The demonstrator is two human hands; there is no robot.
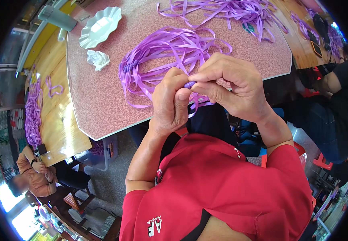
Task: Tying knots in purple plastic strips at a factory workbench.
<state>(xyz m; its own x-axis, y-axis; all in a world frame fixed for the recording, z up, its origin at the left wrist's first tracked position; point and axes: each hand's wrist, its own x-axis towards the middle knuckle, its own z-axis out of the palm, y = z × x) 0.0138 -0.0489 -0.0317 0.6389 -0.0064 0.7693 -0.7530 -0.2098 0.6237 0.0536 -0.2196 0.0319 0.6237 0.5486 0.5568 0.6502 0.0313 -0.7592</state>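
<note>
Both my hands meet above the near edge of a pink speckled table mat [101, 100]. Between them is a small purple plastic clasp [189, 84] on a purple ribbon lanyard [198, 102], whose end hangs below my fingers. My left hand [171, 100] is closed, pinching the clasp's left side with thumb and forefinger. On the other side my right hand [232, 86] grips it between thumb and fingertips. Just beyond my hands lies a looped bundle of purple lanyards [162, 44], with several dark purple clasps [131, 66] gathered at its left.
A white scalloped dish [100, 27] and crumpled white tissue [98, 60] lie at the far left, near a grey-green tumbler [57, 18]. Another lanyard heap [238, 12] lies at the back. One person sits at the left by a wooden table [61, 124]; another sits at the right.
</note>
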